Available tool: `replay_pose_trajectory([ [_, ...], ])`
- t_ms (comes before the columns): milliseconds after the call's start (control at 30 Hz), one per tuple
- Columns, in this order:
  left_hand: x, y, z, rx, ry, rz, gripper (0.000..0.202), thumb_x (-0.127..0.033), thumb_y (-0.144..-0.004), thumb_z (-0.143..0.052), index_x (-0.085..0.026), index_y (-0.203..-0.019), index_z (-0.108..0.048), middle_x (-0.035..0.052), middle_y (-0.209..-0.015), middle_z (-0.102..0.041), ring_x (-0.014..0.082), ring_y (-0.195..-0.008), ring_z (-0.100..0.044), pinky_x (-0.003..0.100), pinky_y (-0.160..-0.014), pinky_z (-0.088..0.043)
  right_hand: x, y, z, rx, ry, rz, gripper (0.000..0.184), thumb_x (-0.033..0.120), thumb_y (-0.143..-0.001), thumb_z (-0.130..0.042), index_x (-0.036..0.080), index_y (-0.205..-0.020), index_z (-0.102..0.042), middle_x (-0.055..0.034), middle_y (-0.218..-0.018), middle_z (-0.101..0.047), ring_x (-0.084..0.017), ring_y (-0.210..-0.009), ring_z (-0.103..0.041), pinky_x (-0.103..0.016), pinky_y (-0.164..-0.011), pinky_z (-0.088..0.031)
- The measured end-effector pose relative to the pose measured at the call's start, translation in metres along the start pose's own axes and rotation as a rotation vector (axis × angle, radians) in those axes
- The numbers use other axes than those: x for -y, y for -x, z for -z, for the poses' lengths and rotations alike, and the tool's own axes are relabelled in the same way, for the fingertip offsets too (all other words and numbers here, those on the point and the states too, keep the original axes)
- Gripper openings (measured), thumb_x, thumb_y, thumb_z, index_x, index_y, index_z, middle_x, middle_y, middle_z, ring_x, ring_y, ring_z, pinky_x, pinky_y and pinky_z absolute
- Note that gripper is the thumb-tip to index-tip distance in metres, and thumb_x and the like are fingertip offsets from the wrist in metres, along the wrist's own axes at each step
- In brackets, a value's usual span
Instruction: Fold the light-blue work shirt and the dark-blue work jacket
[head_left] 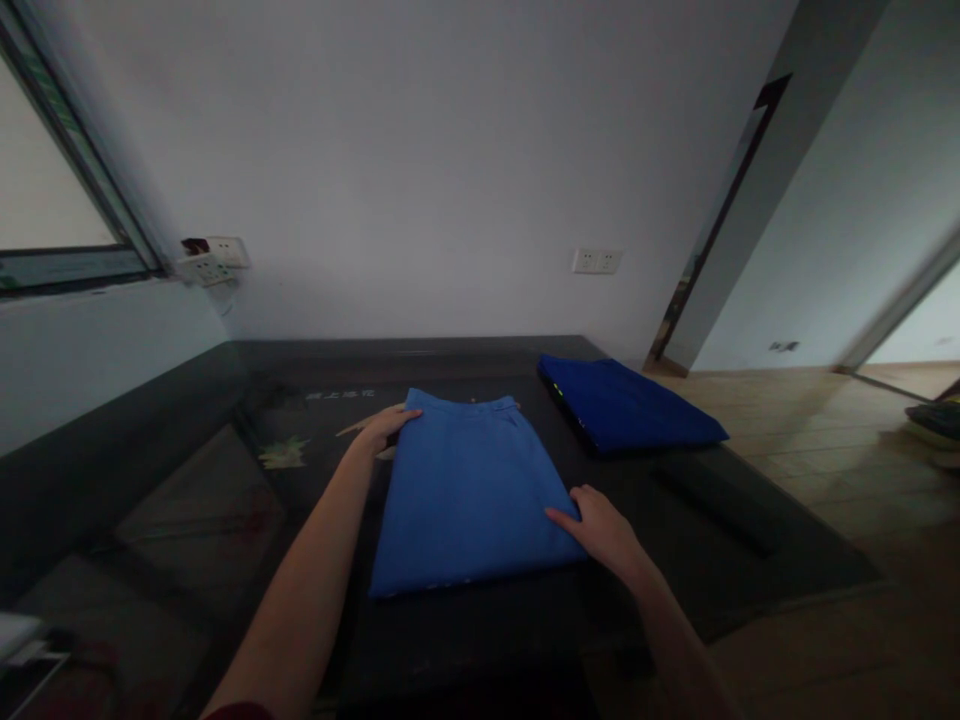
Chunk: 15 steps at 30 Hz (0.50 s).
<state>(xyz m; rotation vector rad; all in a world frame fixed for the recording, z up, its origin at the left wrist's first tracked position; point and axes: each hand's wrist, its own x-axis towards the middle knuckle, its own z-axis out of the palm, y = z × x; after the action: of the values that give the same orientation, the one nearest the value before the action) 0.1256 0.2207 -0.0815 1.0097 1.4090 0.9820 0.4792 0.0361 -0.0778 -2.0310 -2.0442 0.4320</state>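
The folded blue garment (469, 490) lies flat in the middle of the tabletop (187, 520). The left hand (386, 425) rests open on its far left corner. The right hand (604, 535) covers its near right edge, and I cannot tell whether it grips. A darker blue folded cloth (626, 405) sits apart, far right. Bare tabletop spreads leftward.

Dim daylight from a window (52, 200) at left barely reaches the dark, faintly reflective tabletop (225, 500), while wide-angle distortion bends the frame's edges and the right side smears into blur.
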Motion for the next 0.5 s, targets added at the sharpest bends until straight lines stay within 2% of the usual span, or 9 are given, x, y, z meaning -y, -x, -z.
replay_pose_trajectory([
  [67,0.001,-0.003,-0.003,0.007,0.011,-0.01,0.017,-0.022,-0.074,-0.068,-0.017,-0.09,-0.069,0.0118,-0.089,-0.073,0.023,-0.085,-0.069,0.033,-0.082,-0.053,0.001,0.001,-0.005,-0.033,-0.068,0.005,0.035,0.042,-0.084,-0.052,0.013,-0.103,-0.056,-0.0187,-0.116,-0.058,-0.03,-0.113,-0.054,-0.037,-0.095,-0.039],
  [133,0.003,-0.004,-0.006,0.009,0.015,-0.018,0.022,-0.021,-0.076,-0.066,-0.017,-0.098,-0.068,0.0111,-0.092,-0.073,0.0224,-0.088,-0.068,0.033,-0.084,-0.053,0.003,0.003,-0.008,-0.066,-0.151,0.009,0.031,0.036,-0.082,-0.053,0.014,-0.105,-0.053,-0.0169,-0.113,-0.059,-0.028,-0.11,-0.055,-0.036,-0.094,-0.039],
  [300,0.005,0.003,-0.012,0.051,0.041,-0.04,0.034,-0.026,-0.079,-0.063,-0.018,-0.113,-0.063,0.0101,-0.096,-0.073,0.0216,-0.086,-0.069,0.034,-0.083,-0.054,0.01,0.007,-0.008,-0.068,-0.499,-0.002,0.017,0.032,-0.082,-0.05,0.02,-0.094,-0.047,-0.005,-0.086,-0.061,-0.021,-0.082,-0.06,-0.035,-0.079,-0.046],
  [400,0.002,0.012,-0.017,0.076,0.093,-0.005,0.038,-0.029,-0.078,-0.065,-0.018,-0.115,-0.063,0.0104,-0.095,-0.073,0.0223,-0.081,-0.069,0.035,-0.081,-0.054,0.013,0.008,-0.005,0.001,-0.846,-0.07,0.026,0.035,-0.077,-0.058,0.021,-0.095,-0.047,-0.0043,-0.09,-0.062,-0.021,-0.084,-0.061,-0.035,-0.079,-0.048],
  [500,-0.001,0.018,-0.021,0.053,0.177,0.127,0.029,-0.028,-0.078,-0.064,-0.015,-0.104,-0.067,0.0118,-0.084,-0.073,0.024,-0.077,-0.069,0.036,-0.079,-0.054,0.013,0.006,0.001,0.117,-1.242,-0.19,0.046,0.038,-0.073,-0.066,0.023,-0.112,-0.047,-0.0066,-0.108,-0.063,-0.022,-0.095,-0.062,-0.036,-0.083,-0.05],
])
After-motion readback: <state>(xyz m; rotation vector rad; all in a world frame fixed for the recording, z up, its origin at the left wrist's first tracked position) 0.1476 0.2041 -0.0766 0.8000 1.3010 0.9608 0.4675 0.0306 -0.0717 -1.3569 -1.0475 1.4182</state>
